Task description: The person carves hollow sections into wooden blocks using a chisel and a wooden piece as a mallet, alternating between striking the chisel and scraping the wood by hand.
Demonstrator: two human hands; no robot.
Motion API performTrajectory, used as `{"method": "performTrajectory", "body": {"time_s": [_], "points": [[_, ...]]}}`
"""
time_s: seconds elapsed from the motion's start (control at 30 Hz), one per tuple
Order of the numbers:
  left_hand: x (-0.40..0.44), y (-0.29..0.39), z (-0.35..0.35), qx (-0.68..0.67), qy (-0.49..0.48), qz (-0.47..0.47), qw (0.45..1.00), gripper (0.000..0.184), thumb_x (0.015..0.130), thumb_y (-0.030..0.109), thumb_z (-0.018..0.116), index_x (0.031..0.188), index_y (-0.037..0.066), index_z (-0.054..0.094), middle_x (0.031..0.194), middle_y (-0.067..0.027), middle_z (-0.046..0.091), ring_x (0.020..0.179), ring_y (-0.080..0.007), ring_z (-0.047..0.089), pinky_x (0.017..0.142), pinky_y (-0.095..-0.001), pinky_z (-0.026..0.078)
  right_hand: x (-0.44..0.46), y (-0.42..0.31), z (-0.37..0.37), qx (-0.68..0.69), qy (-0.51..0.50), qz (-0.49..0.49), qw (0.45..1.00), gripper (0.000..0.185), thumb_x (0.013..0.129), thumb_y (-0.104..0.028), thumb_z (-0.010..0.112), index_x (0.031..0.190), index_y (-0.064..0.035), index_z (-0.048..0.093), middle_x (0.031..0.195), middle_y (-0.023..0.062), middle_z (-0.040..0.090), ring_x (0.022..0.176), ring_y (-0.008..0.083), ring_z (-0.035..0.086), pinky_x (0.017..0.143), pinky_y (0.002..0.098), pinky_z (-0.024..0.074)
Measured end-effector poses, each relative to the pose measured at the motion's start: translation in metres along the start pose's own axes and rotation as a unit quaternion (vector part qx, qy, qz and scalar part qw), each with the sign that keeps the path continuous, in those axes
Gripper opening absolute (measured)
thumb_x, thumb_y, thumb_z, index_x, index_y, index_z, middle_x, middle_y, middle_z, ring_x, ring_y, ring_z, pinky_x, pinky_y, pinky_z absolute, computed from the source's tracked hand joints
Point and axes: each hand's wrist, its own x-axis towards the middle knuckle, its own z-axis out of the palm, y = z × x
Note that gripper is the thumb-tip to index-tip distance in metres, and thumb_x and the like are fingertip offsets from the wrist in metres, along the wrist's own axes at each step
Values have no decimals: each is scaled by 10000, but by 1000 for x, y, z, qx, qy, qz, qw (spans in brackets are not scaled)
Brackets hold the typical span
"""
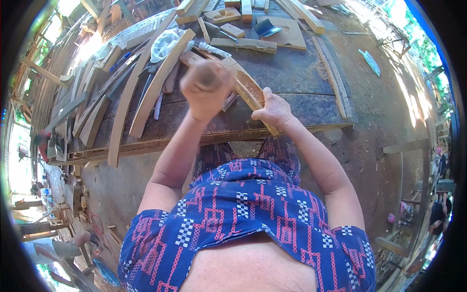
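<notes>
A pale wooden piece (250,88) with a long hollow cut into it lies slanted across the near edge of the dark workbench (194,108). My right hand (275,111) is closed around the near part of this piece, thumb along its side. My left hand (208,87) is a fist raised over the piece's far left side and smeared by motion. A brown rounded patch shows at the fist, but what it grips cannot be made out. Wood shavings lie inside the hollow.
Curved wooden strips (163,80) lean over the bench's left side, beside a clear plastic bag (167,45). Toward the back are a wooden block (243,45), a dark curved sheet (266,28) and a flat board (289,36). A long strip (333,78) borders the right side.
</notes>
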Motion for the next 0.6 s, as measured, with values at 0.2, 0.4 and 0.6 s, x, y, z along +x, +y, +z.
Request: {"method": "performTrajectory", "body": {"time_s": [0.2, 0.4, 0.6], "points": [[32, 3, -9, -261, 73, -253, 929, 112, 776, 40, 716, 738, 41, 611, 640, 1, 605, 550, -65, 555, 516, -210, 418, -2, 0, -2, 2, -6, -1, 1000, 627, 569, -353, 702, 1031, -27, 431, 892, 239, 633, 879, 406, 623, 797, 449, 479], [22, -13, 1, -209, -9, -268, 940, 69, 785, 33, 664, 797, 3, 602, 653, -62, 587, 563, -128, 566, 558, -265, 441, -3, -1, -1, -4, -3, 3, 1000, 629, 566, -358, 700, 1030, -26, 432, 887, 243, 629, 875, 404, 624, 795, 446, 479], [24, -18, 0, -226, -6, -278, 934, 79, 789, 49, 663, 796, -4, 604, 645, -60, 582, 563, -132, 567, 557, -268, 442, -4, -2, -3, 0, -6, 4, 1000, 622, 566, -353, 692, 1029, -26, 436, 885, 238, 628, 875, 400, 625, 796, 443, 479]]}}
